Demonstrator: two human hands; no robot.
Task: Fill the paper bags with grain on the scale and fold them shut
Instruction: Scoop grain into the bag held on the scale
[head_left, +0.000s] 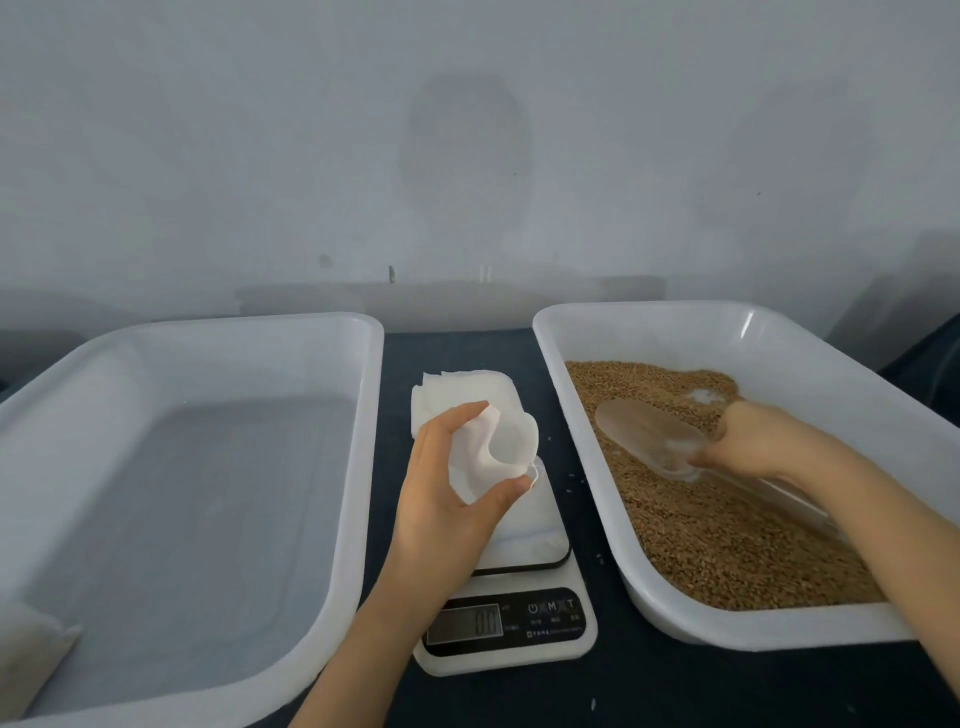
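- Grey bare wall behind; a dark-clothed table (623, 691) carries everything.
- At the centre, the left hand (457, 488) pinches a white bag (501, 447) between thumb and curled fingers. It squeezes the sides so the mouth gapes toward the grain side, ready, I'd say, to take a pour.
- That bag is held over the plate of the scale (550, 618); the hand hides its base, so I cannot tell whether it rests there.
- Across from it, the right hand (753, 441) is wrapped round the handle end of a clear scoop (649, 434). The bowl lies on the grain (701, 530); how much it holds I cannot tell.
- Grain covers the floor of the right tray (649, 332), which stands just beside the scale and keeps the carry short.
- More white paper, the spare bags (452, 389), lies just behind the scale, near the left hand.
- On the other side stands the left tray (234, 327), likely for finished bags; a pale packet (31, 660) lies in its near corner, perhaps one already filled.
- A few stray grains (576, 475) dot the cloth between scale and right tray.
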